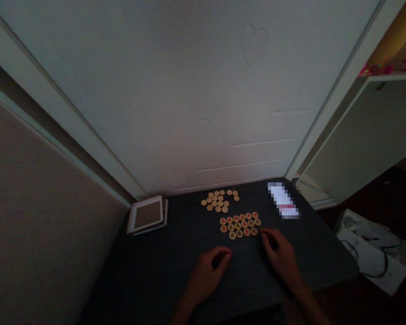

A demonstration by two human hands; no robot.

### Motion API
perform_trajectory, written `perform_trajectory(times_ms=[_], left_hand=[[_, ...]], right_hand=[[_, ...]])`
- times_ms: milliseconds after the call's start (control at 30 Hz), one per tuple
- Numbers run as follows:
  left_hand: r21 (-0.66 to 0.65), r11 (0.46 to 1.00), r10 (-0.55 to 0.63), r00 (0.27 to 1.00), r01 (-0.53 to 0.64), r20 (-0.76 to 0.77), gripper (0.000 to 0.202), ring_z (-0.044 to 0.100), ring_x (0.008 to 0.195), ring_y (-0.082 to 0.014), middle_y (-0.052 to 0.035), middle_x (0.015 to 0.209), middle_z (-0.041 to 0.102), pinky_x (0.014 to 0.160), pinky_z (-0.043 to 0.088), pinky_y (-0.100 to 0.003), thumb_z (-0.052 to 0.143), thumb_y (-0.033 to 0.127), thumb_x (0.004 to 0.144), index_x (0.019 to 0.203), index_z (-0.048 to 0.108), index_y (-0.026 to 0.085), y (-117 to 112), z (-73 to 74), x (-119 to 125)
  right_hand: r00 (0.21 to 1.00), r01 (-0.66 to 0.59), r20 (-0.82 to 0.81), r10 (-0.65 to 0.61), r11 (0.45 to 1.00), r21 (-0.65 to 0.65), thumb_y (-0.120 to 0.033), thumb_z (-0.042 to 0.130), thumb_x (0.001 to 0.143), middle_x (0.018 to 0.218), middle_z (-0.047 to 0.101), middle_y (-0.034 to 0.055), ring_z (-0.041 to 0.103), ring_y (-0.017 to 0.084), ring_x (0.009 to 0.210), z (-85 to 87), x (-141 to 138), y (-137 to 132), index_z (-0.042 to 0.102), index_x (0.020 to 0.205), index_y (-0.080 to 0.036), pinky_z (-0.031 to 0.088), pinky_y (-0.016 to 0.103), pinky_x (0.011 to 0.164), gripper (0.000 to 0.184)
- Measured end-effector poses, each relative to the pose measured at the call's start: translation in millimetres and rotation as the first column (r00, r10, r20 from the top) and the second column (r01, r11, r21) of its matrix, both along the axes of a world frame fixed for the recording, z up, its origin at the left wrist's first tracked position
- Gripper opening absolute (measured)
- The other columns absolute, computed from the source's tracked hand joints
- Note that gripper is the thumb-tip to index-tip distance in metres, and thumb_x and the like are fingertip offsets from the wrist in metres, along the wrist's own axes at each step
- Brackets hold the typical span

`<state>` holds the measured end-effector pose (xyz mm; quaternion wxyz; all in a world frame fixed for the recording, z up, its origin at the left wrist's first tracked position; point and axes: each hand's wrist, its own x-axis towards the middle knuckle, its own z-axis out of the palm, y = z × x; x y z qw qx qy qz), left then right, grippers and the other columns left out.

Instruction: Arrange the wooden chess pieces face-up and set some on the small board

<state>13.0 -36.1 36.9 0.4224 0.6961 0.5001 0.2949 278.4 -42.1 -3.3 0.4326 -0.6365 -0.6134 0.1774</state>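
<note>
Two groups of round wooden game discs lie on a dark table [176, 271]. The nearer group [240, 225] shows red and dark marks on top. The farther group [219, 201] shows plain tan faces. My left hand [211, 266] rests on the table just in front of the marked discs, fingers curled under, and whether it holds anything is hidden. My right hand [279, 253] lies to the right of it, fingertips close to the marked discs' right edge, fingers loosely bent and apart, with nothing seen in them.
A square box with a white rim [147, 215] sits at the table's back left. A blurred white and red object [284, 201] lies at the back right. A pale wall stands behind the table. A white item with cables [372, 248] lies on the floor to the right.
</note>
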Motion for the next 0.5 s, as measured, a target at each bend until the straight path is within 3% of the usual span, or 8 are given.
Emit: perform_trajectory(times_ms=[133, 267, 367, 500], left_hand=[[0.121, 0.993, 0.008, 0.995, 0.004, -0.097, 0.021, 0.074, 0.096, -0.0212, -0.0011, 0.105, 0.08, 0.089, 0.059, -0.033, 0.058, 0.035, 0.098, 0.106, 0.077, 0.029, 30, 9.9, -15], [0.329, 0.934, 0.21, 0.958, -0.138, -0.194, 0.022, 0.072, 0.099, -0.0225, -0.0053, 0.113, 0.075, 0.089, 0.06, -0.037, 0.064, 0.038, 0.097, 0.114, 0.073, 0.027, 71, 16.9, -26], [0.368, 0.912, 0.267, 0.942, -0.18, -0.202, 0.029, 0.068, 0.106, -0.0237, -0.0093, 0.128, 0.066, 0.09, 0.059, -0.044, 0.063, 0.033, 0.1, 0.125, 0.064, 0.021, 97, 24.9, -27], [0.399, 0.893, 0.307, 0.931, -0.21, -0.197, 0.032, 0.067, 0.107, -0.0249, -0.0099, 0.13, 0.064, 0.09, 0.059, -0.046, 0.064, 0.032, 0.099, 0.128, 0.061, 0.019, 117, 36.3, -21]], right_hand=[[0.999, -0.034, -0.04, 0.032, 0.999, -0.041, -0.046, 0.054, 0.098, 0.102, 0.076, 0.0085, 0.073, 0.026, 0.089, -3.9, -3, -16, 0.073, 0.11, -0.026, 0.059, 0.037, 0.079, 0.03], [0.995, -0.073, -0.078, 0.068, 0.995, -0.07, -0.049, 0.055, 0.097, 0.1, 0.078, 0.0076, 0.074, 0.027, 0.088, -5.1, -5, -24, 0.075, 0.106, -0.027, 0.061, 0.037, 0.079, 0.031], [0.993, -0.066, -0.099, 0.058, 0.995, -0.078, -0.051, 0.054, 0.097, 0.098, 0.079, 0.0074, 0.075, 0.027, 0.087, -4.1, -4, -24, 0.076, 0.104, -0.027, 0.061, 0.037, 0.078, 0.033], [0.991, -0.072, -0.117, 0.062, 0.994, -0.079, -0.05, 0.055, 0.097, 0.098, 0.079, 0.0065, 0.075, 0.027, 0.087, -4.6, -3, -21, 0.076, 0.104, -0.027, 0.061, 0.036, 0.077, 0.032]])
